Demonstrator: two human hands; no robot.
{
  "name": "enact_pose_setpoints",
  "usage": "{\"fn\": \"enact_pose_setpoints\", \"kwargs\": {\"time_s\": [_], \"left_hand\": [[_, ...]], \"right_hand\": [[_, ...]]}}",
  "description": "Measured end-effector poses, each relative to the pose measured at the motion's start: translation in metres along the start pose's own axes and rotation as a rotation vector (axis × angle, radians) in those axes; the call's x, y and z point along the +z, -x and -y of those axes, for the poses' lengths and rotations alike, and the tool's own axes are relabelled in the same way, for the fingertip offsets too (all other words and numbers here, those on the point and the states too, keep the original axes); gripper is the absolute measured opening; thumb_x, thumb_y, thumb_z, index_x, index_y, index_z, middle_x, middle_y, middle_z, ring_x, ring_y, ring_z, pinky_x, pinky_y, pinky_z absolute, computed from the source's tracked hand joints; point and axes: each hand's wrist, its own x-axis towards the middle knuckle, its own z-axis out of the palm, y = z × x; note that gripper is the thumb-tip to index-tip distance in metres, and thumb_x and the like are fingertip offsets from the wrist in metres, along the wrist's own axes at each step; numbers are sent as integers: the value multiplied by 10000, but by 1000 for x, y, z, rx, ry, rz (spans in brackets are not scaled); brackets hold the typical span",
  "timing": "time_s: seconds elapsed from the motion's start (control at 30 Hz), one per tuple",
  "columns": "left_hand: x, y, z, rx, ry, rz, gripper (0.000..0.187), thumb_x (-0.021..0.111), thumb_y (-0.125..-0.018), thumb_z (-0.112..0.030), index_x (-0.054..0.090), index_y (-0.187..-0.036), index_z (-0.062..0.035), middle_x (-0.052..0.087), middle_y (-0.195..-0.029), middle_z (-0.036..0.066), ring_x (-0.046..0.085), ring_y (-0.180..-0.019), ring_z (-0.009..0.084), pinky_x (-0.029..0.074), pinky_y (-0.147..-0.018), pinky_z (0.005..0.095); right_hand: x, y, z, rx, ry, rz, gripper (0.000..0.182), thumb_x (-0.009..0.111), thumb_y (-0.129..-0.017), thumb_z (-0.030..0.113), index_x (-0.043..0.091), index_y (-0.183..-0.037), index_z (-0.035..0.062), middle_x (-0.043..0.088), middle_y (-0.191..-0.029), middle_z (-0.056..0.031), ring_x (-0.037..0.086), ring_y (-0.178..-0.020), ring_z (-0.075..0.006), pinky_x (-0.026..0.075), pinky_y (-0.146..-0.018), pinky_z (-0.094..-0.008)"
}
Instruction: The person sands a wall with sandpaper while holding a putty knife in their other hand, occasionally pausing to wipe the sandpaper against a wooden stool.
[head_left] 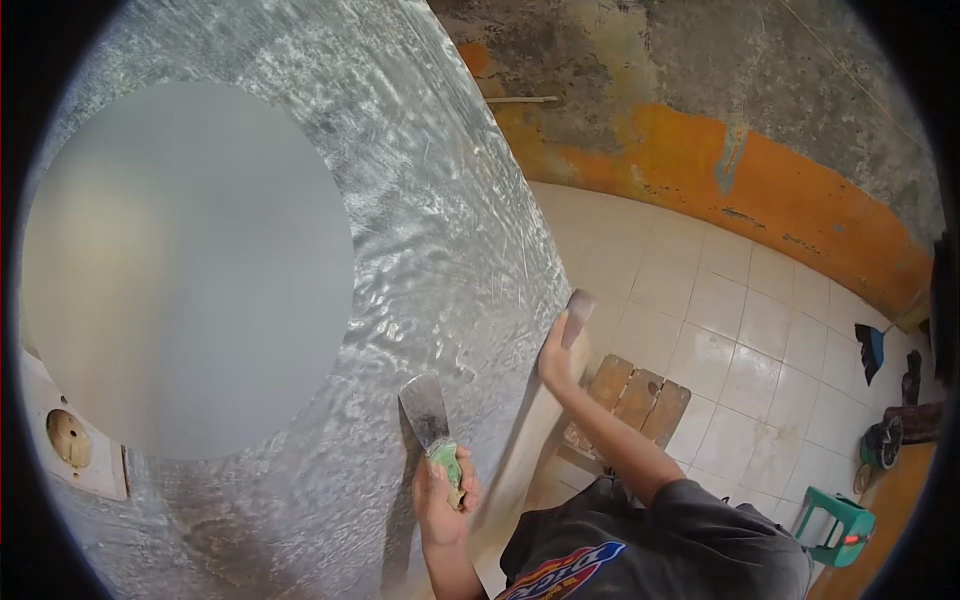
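My left hand (445, 505) is wrapped around the green handle of a putty knife (428, 412). Its wide metal blade points up and lies close to the grey, freshly smeared-looking wall (430, 240), casting a shadow beside it. Further right, at the wall's edge, my right hand (555, 362) is closed on a flat grey-brown blade-like piece (578, 316). Its lower end is hidden by my fingers, and I cannot tell its kind.
A wooden slatted stool (635, 405) stands on the tiled floor (720, 340) below my right arm. A socket (68, 437) sits in the wall at left. A green plastic stool (838, 525) is at lower right, near a dark tool (885, 440). An orange-and-grey wall (700, 150) stands behind.
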Motion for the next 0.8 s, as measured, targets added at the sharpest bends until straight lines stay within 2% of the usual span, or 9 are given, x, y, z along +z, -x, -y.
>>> {"fn": "enact_pose_setpoints", "kwargs": {"time_s": [0.1,0.13,0.2,0.3,0.43,0.53,0.57,0.67,0.8], "left_hand": [[-5,3,1,-3,2,0,446,445,-969,-442,502,-1060,-8,463,-671,34,394,-455,100,291,-405,239],[-3,2,2,-5,21,1,441,446,-970,-439,501,-1057,-10,463,-671,33,395,-453,100,290,-403,237],[1,-2,3,-9,27,1,442,448,-969,-440,501,-1054,-10,464,-671,34,397,-453,101,290,-401,238],[1,0,-1,-8,27,-9,448,457,-970,-436,497,-1061,0,478,-676,44,421,-471,101,316,-412,232],[-3,8,-1,12,32,-12,461,447,-977,-435,494,-1069,15,496,-679,54,459,-492,110,367,-435,238],[3,8,-3,47,24,-24,480,446,-974,-447,497,-1058,23,507,-677,57,469,-494,121,386,-443,251],[0,8,-1,60,24,-26,480,446,-974,-447,497,-1058,23,507,-677,57,469,-494,121,386,-443,251],[-12,13,1,136,7,-73,493,442,-975,-451,500,-1050,32,520,-682,64,479,-499,129,394,-450,256],[-17,28,-2,204,-54,-148,519,419,-968,-497,493,-1034,12,479,-653,57,438,-462,131,342,-403,259]], "right_hand": [[-6,-19,9,-18,-112,-11,625,240,-1036,352,76,-1467,-69,20,-1559,-206,-9,-1449,-283,6,-1164,-348],[-1,11,17,-124,4,-2,592,214,-1039,319,82,-1468,-66,18,-1550,-236,-4,-1447,-308,10,-1164,-355],[-5,41,34,-330,22,120,578,279,-1010,179,27,-1473,-57,-44,-1554,-234,-66,-1446,-329,-19,-1161,-402],[-12,-25,65,-184,-53,-20,573,293,-1007,185,68,-1468,-71,-16,-1553,-240,-46,-1446,-342,-7,-1160,-412],[-11,-30,78,-233,-63,28,568,321,-995,195,139,-1454,-85,10,-1547,-258,-27,-1446,-354,8,-1157,-422],[-18,33,97,-468,-48,222,599,381,-959,151,139,-1450,-93,16,-1540,-278,-37,-1422,-448,-14,-1135,-499],[-12,28,101,-456,-73,174,655,455,-921,137,145,-1457,-73,8,-1528,-303,-38,-1403,-500,-14,-1120,-547],[-6,-55,142,-595,-21,14,672,509,-886,138,196,-1457,-31,-4,-1518,-324,-36,-1389,-530,-3,-1111,-574],[-3,-51,198,-701,-89,37,654,517,-873,122,240,-1455,11,-2,-1511,-339,-23,-1372,-565,0,-1099,-602]]}}
